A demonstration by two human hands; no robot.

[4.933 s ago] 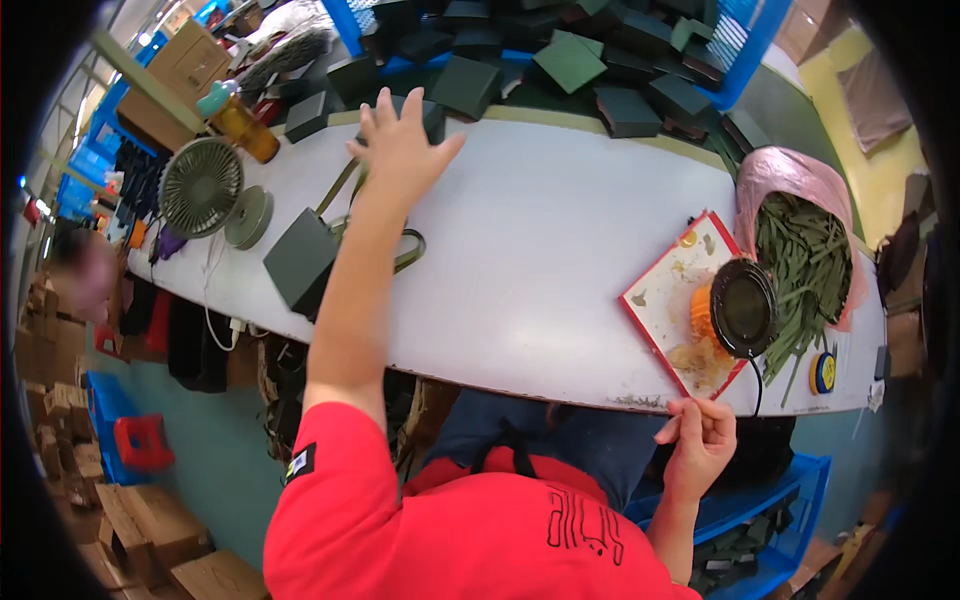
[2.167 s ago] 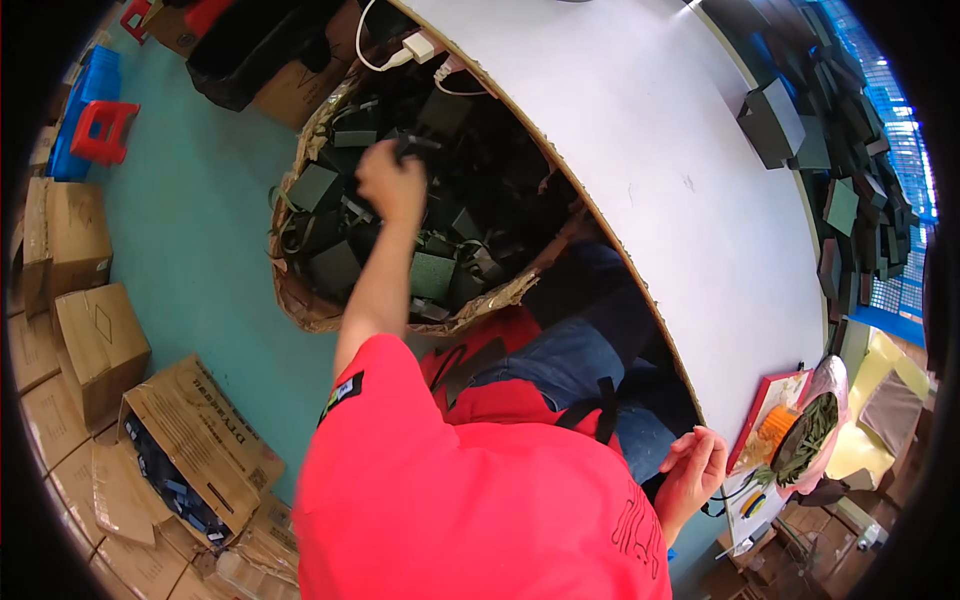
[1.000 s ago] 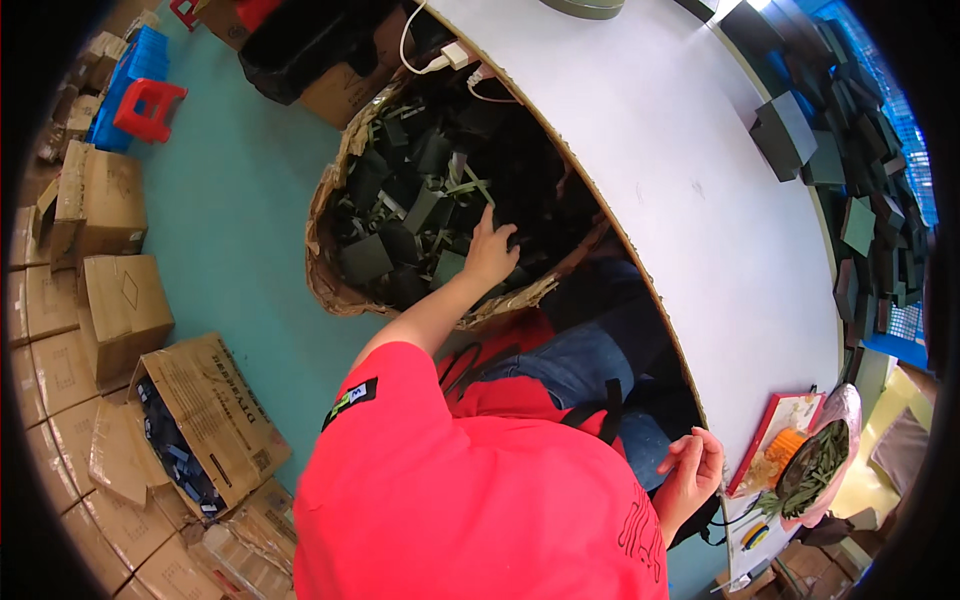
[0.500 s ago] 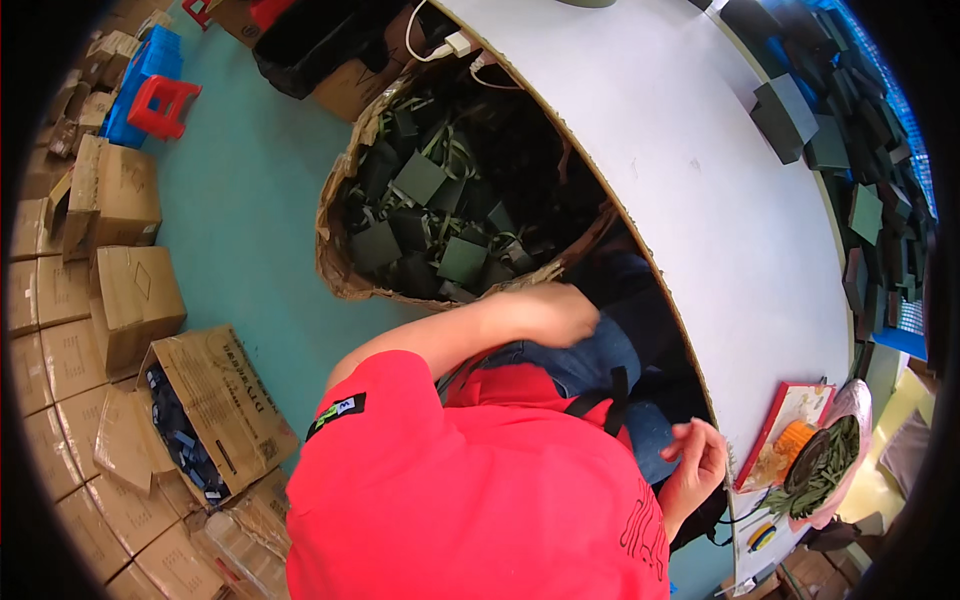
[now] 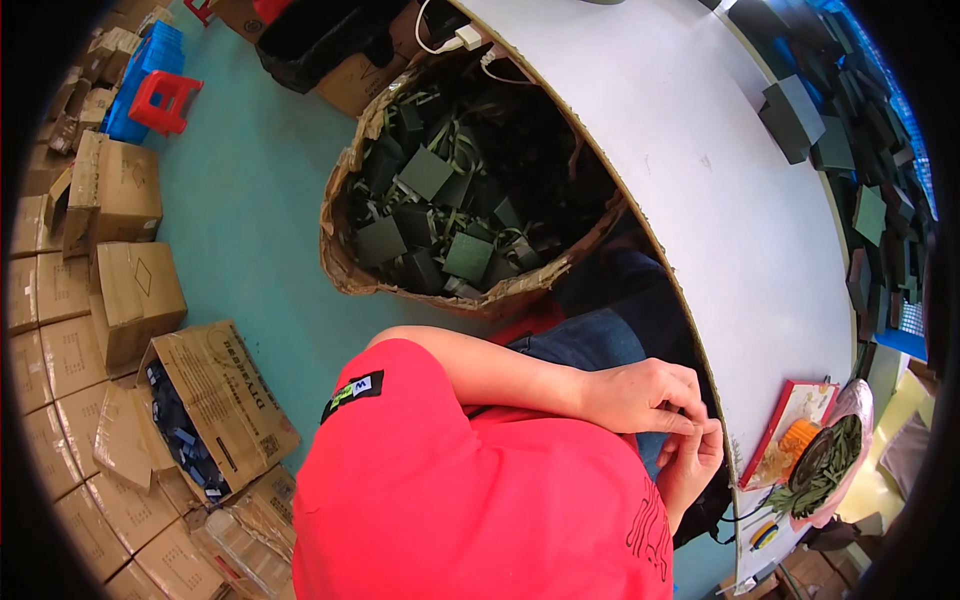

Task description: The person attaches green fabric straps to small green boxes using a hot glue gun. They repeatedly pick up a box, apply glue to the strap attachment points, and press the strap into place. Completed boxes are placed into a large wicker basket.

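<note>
My left hand (image 5: 645, 395) reaches across my body in front of the red shirt (image 5: 480, 490). Its fingers are closed in a pinch and meet the fingertips of my right hand (image 5: 695, 460). The right fingers are bent and pressed together too. Whatever lies between them, if anything, is too small to make out. Both hands are beside the edge of the white table (image 5: 740, 230), above my jeans. Beyond my left arm stands a big open carton (image 5: 340, 265) of dark green small boxes (image 5: 425, 173) with green ribbons (image 5: 463, 150) among them.
On the table's right side are a red-edged box (image 5: 790, 425), an orange roll (image 5: 798, 437) and a pink bag (image 5: 857, 405) with green ribbon pieces. Dark green boxes (image 5: 868, 215) heap along the far right. Brown cartons (image 5: 140, 290) stack at left; a red stool (image 5: 165, 102) stands behind them.
My left hand has moved from beside the big carton rightward and nearer to me, and now meets my right hand. The right hand has stayed about in place.
</note>
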